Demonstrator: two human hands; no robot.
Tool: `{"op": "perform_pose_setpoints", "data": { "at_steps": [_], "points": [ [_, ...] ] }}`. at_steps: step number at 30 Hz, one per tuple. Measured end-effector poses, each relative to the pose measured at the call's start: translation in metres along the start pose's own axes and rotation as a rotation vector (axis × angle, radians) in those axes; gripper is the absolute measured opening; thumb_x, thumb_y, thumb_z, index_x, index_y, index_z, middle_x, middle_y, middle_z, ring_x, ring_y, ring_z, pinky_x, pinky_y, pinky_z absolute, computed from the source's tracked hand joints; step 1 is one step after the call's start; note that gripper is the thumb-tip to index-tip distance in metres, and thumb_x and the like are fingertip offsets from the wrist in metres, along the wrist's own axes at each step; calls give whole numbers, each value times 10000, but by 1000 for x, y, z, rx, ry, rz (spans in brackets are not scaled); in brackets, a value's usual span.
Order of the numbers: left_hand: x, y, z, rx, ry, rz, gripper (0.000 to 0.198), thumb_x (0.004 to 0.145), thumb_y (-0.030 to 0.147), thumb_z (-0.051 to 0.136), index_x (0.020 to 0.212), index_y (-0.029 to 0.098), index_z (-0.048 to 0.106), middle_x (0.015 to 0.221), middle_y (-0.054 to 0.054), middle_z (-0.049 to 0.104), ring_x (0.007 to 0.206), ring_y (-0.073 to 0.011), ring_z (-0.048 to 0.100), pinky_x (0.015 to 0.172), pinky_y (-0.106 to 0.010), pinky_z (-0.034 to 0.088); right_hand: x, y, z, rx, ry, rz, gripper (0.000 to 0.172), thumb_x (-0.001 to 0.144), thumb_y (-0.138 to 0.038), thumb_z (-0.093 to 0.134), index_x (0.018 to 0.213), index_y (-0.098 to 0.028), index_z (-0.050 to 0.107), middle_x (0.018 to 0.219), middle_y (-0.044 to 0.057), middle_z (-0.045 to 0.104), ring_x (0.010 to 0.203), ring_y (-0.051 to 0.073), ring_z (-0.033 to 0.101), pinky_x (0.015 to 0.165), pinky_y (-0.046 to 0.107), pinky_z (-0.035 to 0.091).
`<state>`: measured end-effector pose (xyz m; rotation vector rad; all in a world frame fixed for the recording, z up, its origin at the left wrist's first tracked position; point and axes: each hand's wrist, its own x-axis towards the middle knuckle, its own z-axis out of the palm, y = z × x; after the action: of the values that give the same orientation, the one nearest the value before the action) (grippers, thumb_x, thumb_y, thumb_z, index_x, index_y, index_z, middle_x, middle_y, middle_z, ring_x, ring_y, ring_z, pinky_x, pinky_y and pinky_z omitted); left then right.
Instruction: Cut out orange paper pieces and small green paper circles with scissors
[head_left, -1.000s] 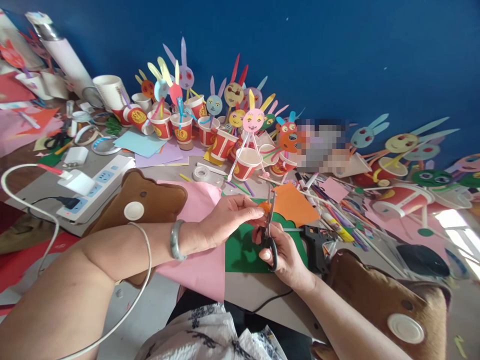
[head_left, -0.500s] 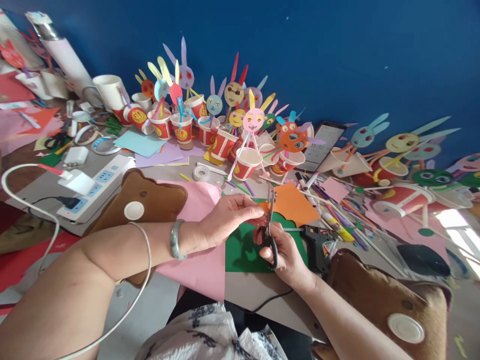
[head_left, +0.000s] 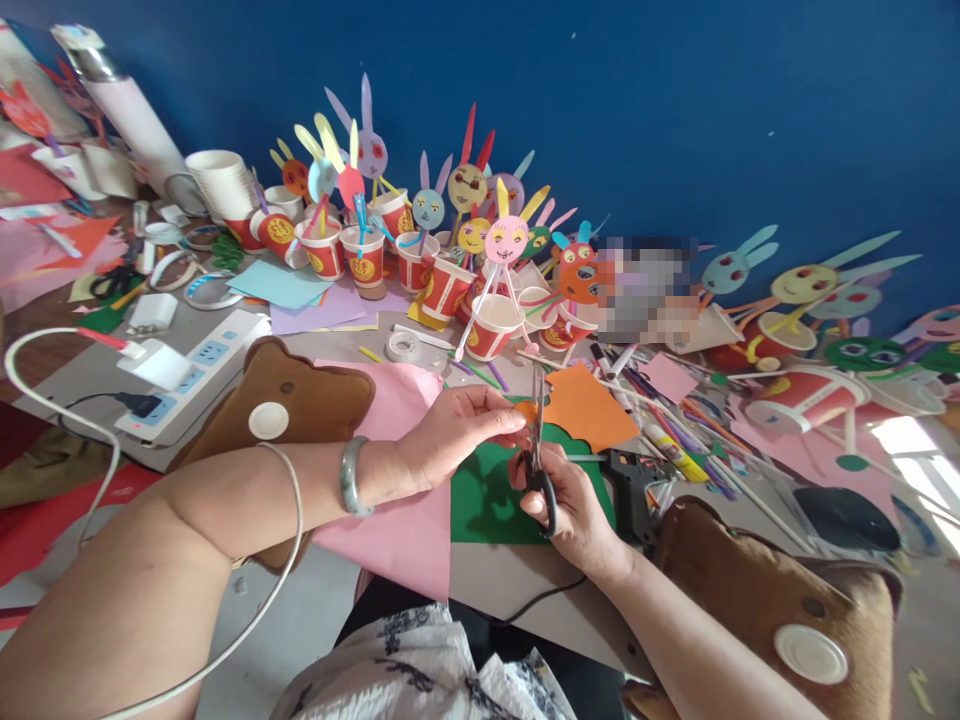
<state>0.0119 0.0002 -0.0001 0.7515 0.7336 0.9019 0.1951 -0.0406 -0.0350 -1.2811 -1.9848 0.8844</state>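
Observation:
Between the thumb and fingers of my left hand [head_left: 465, 430] is a small piece of orange paper [head_left: 527, 411], mostly covered by the fingertips. My right hand [head_left: 566, 510] grips black-handled scissors [head_left: 537, 460], blades pointing up and away from me, right beside the orange piece. Whether the blades touch the paper I cannot tell. Both hands are above a green sheet [head_left: 480, 510] and a pink sheet [head_left: 390, 530]. Just beyond the scissors lies a larger orange sheet [head_left: 589, 405] with a scalloped cut edge.
Paper cups with rabbit-faced paper figures [head_left: 508, 240] line the blue wall. A power strip [head_left: 195, 370] and a brown cushion [head_left: 300, 400] are at left. A black glue gun [head_left: 634, 490], scattered pens and another brown cushion [head_left: 780, 600] are at right. A white cable [head_left: 296, 520] crosses my left forearm.
Both hands stay in nearly the same place, with only a slight shift of the fingers and scissors. A patch at the phone by the wall is now pixelated.

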Motion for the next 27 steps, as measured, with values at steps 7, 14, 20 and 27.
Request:
{"op": "perform_pose_setpoints", "data": {
  "at_steps": [7, 14, 20, 27],
  "points": [
    [2, -2, -1, 25, 1, 25, 188, 721, 238, 750, 717, 132, 595, 689, 0, 657, 698, -129, 631, 757, -300, 469, 0, -1, -1, 3, -4, 19, 718, 746, -907, 392, 671, -210, 544, 664, 52, 607, 713, 217, 511, 686, 354, 432],
    [4, -3, -5, 50, -24, 64, 181, 745, 251, 739, 730, 139, 597, 697, 0, 657, 711, -128, 628, 745, -290, 456, 0, -1, -1, -3, -4, 11, 726, 752, -904, 383, 665, -202, 549, 660, 51, 612, 709, 215, 526, 659, 350, 444],
    [5, -6, -9, 72, -39, 87, 168, 756, 248, 725, 739, 142, 597, 701, 3, 651, 715, -123, 622, 739, -282, 454, -1, -1, -2, -5, -3, 9, 721, 758, -898, 385, 669, -203, 555, 659, 54, 614, 718, 220, 530, 651, 347, 452],
    [4, -2, -8, 89, -40, 97, 146, 757, 233, 706, 731, 139, 598, 700, 8, 634, 719, -120, 620, 740, -275, 453, -1, -1, -1, 0, -19, 19, 711, 762, -894, 383, 666, -207, 539, 660, 54, 600, 730, 226, 519, 660, 349, 447]
  ]
}}
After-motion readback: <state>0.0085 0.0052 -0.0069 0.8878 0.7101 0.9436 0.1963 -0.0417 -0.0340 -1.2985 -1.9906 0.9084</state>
